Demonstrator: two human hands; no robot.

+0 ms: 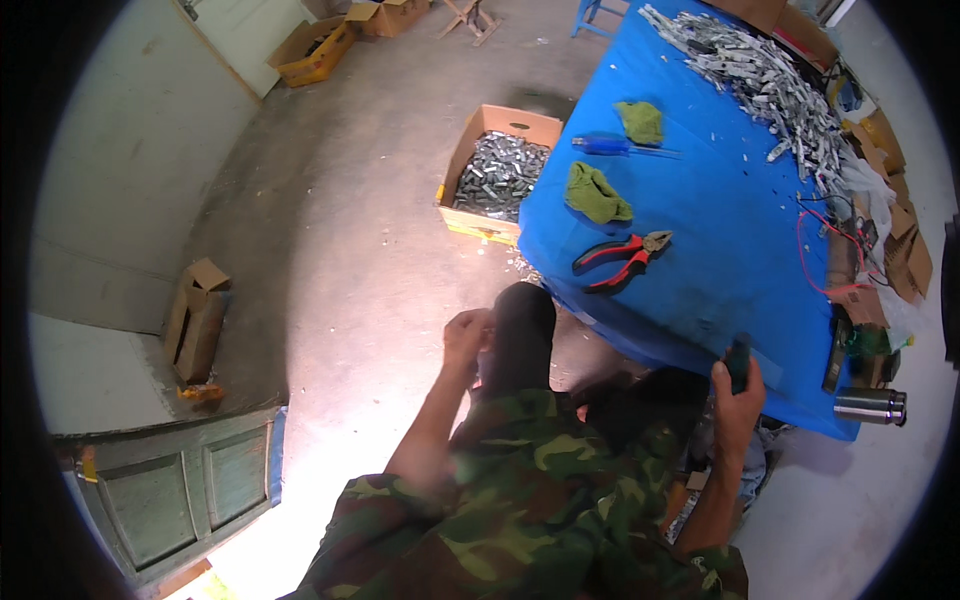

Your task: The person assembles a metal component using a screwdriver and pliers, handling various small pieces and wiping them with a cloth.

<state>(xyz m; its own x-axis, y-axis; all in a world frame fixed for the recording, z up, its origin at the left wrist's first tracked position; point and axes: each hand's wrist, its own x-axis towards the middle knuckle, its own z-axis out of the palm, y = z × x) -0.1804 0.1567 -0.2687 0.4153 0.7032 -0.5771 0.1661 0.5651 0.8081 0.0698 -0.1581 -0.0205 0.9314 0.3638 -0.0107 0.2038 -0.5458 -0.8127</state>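
Note:
My left hand (pixel 466 338) is beside my left knee, above the floor, with its fingers curled closed. What it holds, if anything, is hidden. Over the near right part of the blue-covered table my right hand (pixel 738 398) grips a small dark oblong object (pixel 739 366), its kind too dark to make out. Pliers (pixel 625 262) with red and black handles lie on the cloth, jaws to the right. Beyond them are two folded green cloths or gloves (pixel 598 192) (pixel 641 122). Between these lies a blue-handled screwdriver (pixel 602 146), with thin metal shafts beside it.
A long heap of silvery metal pieces (pixel 760 85) covers the table's far right. A cardboard box (pixel 463 160) of small metal parts stands on the floor against the table's left side. A steel flask (pixel 870 406), wires (pixel 830 250) and torn cardboard line the right edge.

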